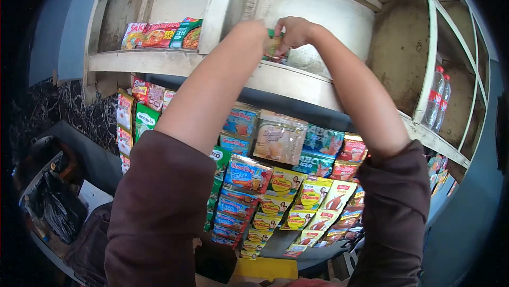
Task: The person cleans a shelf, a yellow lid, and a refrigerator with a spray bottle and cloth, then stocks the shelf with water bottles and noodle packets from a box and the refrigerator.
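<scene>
Both arms reach up to the middle compartment of a white wooden shelf. Between my hands is a small green-and-yellow packet, perhaps instant noodles, partly covered by fingers. My right hand bends its fingers closed on the packet's right side. At its left edge, my left hand is closed against the packet, its fingertips mostly hidden behind the hand. Beneath the packet, more packaging shows at the shelf's front edge. In the compartment to the left stand several red and green noodle packets.
Below the shelf hang strips of drink sachets, among them blue ones, yellow ones and a beige pack. Two bottles stand in the right compartment. A black plastic bag lies at lower left.
</scene>
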A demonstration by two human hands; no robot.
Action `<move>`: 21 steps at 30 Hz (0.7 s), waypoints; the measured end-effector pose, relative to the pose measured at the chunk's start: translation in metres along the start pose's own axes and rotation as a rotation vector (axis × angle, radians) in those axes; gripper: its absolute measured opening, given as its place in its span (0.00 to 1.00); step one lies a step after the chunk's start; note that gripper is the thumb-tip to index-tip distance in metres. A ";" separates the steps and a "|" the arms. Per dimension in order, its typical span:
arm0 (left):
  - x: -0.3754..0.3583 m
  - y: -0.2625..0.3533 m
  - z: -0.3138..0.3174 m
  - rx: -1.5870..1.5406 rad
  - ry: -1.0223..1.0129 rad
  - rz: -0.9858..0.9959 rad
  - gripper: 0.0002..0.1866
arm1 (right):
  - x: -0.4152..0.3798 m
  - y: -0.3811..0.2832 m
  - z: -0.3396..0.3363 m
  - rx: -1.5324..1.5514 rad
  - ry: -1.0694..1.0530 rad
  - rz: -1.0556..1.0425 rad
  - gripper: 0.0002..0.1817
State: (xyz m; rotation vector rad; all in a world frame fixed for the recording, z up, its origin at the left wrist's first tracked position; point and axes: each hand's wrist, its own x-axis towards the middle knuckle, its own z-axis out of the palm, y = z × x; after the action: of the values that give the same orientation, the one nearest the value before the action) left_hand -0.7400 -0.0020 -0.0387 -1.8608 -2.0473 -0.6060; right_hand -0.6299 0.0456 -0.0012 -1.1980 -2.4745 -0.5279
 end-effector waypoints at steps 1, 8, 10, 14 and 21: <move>0.007 -0.003 0.006 0.024 0.099 0.020 0.34 | -0.003 -0.002 -0.002 -0.025 -0.007 -0.013 0.30; -0.033 -0.006 0.020 -0.299 0.945 0.519 0.17 | -0.074 -0.025 0.007 -0.061 0.754 0.138 0.22; -0.098 -0.001 0.035 -0.359 1.123 0.637 0.17 | -0.128 -0.042 0.035 0.198 1.061 0.006 0.17; -0.252 -0.018 0.148 -0.915 1.056 0.520 0.18 | -0.259 -0.078 0.126 0.463 1.068 -0.308 0.16; -0.537 -0.124 0.363 -0.967 0.590 -0.595 0.17 | -0.407 -0.144 0.381 1.255 -0.156 -0.241 0.19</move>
State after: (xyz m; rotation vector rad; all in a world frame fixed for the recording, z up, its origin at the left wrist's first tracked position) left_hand -0.7841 -0.2910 -0.6300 -1.0700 -1.9737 -2.2867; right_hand -0.5596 -0.1327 -0.5438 -0.4075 -2.2983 0.9895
